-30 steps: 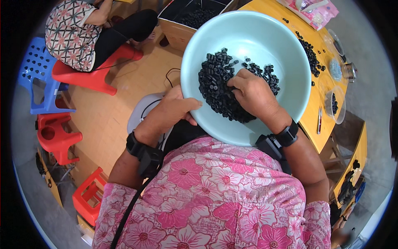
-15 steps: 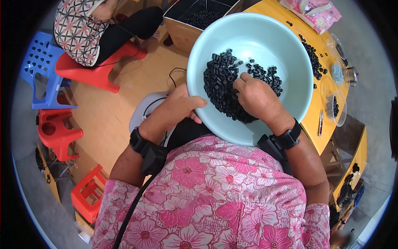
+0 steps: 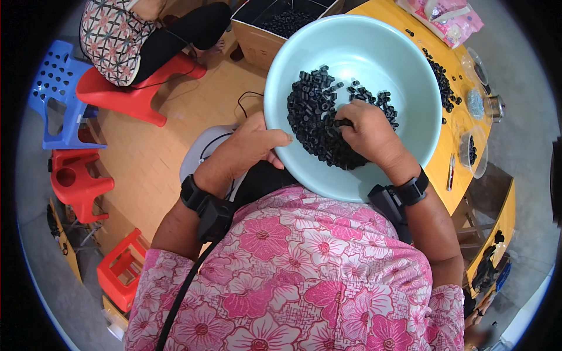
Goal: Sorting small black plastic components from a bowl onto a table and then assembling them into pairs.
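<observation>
A big pale turquoise basin (image 3: 374,52) rests on my lap, holding a heap of small black cylindrical parts (image 3: 313,117). My left hand (image 3: 249,149) grips the basin's near-left rim, thumb over the edge. Inside the basin my right hand (image 3: 369,134) lies on the heap, its fingers curled into the black parts; what they pinch is hidden. Both wrists carry black bands.
A yellow table (image 3: 453,146) to the right holds scattered black parts, small clear bowls (image 3: 473,152) and a pink bag (image 3: 445,17). A cardboard box (image 3: 281,23) of black parts stands ahead. Another person sits on a red stool (image 3: 126,93); blue and red stools (image 3: 76,181) stand at left.
The basin and both hands sit slightly higher and further right in view. My right hand's fingers have shifted a little over the heap; the left hand keeps its hold on the rim.
</observation>
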Demonstrator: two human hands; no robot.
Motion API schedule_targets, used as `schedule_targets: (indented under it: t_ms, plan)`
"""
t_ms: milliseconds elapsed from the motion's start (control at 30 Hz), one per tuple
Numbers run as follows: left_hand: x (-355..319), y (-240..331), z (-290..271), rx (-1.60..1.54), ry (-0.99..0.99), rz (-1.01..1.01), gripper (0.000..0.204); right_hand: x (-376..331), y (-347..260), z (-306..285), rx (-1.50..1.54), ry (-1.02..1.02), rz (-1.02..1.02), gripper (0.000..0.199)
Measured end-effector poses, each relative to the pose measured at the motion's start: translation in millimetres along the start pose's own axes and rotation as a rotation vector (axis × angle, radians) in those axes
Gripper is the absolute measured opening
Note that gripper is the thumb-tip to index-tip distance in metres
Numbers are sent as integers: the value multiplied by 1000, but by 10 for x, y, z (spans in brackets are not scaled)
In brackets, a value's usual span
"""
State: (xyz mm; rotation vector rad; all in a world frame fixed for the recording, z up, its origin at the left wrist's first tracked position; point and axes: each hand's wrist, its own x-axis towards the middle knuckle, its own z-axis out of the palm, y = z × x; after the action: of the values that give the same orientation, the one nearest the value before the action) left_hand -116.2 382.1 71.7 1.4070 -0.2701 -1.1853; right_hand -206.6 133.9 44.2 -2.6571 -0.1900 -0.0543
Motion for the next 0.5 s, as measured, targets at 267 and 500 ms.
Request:
schedule_targets:
  t_ms: [267, 500]
  plan:
    - [14, -7, -2, -17, 7, -4, 43, -72, -22, -323, 1413, -127, 492, 12]
    - [14, 8, 25, -20, 1, -9, 43, 67, -142, 13, 470, 24, 193, 16]
